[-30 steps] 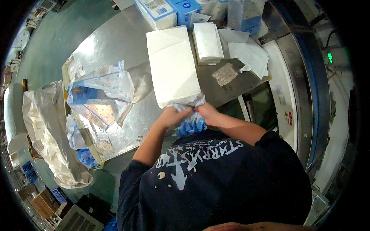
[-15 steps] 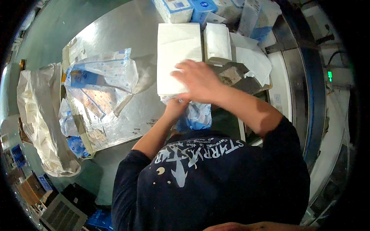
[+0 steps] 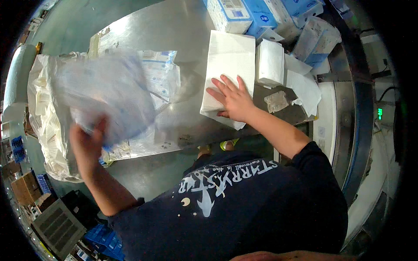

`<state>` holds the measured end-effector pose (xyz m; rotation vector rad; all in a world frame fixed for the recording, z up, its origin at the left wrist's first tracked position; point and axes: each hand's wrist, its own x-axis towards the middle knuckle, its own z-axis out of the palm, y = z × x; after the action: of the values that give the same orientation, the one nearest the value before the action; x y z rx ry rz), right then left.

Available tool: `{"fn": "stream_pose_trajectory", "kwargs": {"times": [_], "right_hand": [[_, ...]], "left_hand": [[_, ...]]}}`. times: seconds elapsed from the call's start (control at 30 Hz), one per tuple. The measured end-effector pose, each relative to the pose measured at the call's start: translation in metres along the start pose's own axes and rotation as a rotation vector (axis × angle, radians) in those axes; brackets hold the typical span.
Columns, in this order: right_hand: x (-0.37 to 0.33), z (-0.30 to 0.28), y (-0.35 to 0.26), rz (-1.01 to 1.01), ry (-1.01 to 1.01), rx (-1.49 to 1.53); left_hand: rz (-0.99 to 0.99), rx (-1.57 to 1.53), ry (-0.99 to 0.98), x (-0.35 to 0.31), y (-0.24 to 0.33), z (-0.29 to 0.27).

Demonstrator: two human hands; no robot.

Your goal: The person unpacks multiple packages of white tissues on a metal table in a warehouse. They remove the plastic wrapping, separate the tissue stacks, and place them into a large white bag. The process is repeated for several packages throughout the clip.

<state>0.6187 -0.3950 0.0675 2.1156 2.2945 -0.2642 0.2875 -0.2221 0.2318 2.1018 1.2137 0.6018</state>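
My right hand (image 3: 233, 98) lies flat, fingers spread, on the near end of a tall white stack of folded paper sheets (image 3: 229, 65) on the steel table (image 3: 174, 26). My left hand (image 3: 87, 145) is out at the left, gripping a clear plastic wrapper with blue print (image 3: 111, 93), which is blurred from motion. It hangs over a pile of similar printed wrappers (image 3: 163, 76) lying on the table.
A smaller white paper stack (image 3: 270, 63) stands right of the big one, with loose white sheets (image 3: 305, 89) beside it. Blue and white boxes (image 3: 257, 13) line the far edge. A large clear bag of waste (image 3: 43, 126) hangs at the table's left end.
My left hand has swung out to the left carrying the plastic wrapper. My right hand slid from the stack's middle toward its near end. The blue bundle at my waist is gone from view.
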Motion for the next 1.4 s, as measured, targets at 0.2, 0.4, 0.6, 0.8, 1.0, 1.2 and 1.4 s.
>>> {"fn": "stream_pose_trajectory", "kwargs": {"times": [0.2,0.4,0.6,0.8,1.0,1.2,1.4], "right_hand": [[0.013,-0.006,-0.008,-0.048,-0.031,-0.004],[0.003,0.001,-0.001,0.031,-0.019,-0.024],[0.030,-0.036,0.015,-0.007,-0.035,0.139],[0.105,-0.042,0.136,0.397,0.227,-0.044],[0.110,-0.046,0.125,0.477,-0.117,0.117],[0.017,-0.013,0.071,0.502,-0.125,0.519],[-0.042,0.026,0.040,0.671,-0.074,0.905]], "left_hand": [[-0.252,-0.069,0.261,0.092,-0.163,0.023],[-0.060,0.122,0.477,-0.019,-0.105,0.101],[-0.359,-0.729,-0.769,-0.122,-0.021,0.285],[-0.725,-0.937,-0.499,-0.079,0.007,0.305],[-0.583,-0.707,-0.086,-0.060,-0.016,0.308],[-0.513,-0.784,-0.114,-0.025,-0.049,0.233],[-0.409,-0.498,-0.336,0.014,-0.071,0.216]]}}
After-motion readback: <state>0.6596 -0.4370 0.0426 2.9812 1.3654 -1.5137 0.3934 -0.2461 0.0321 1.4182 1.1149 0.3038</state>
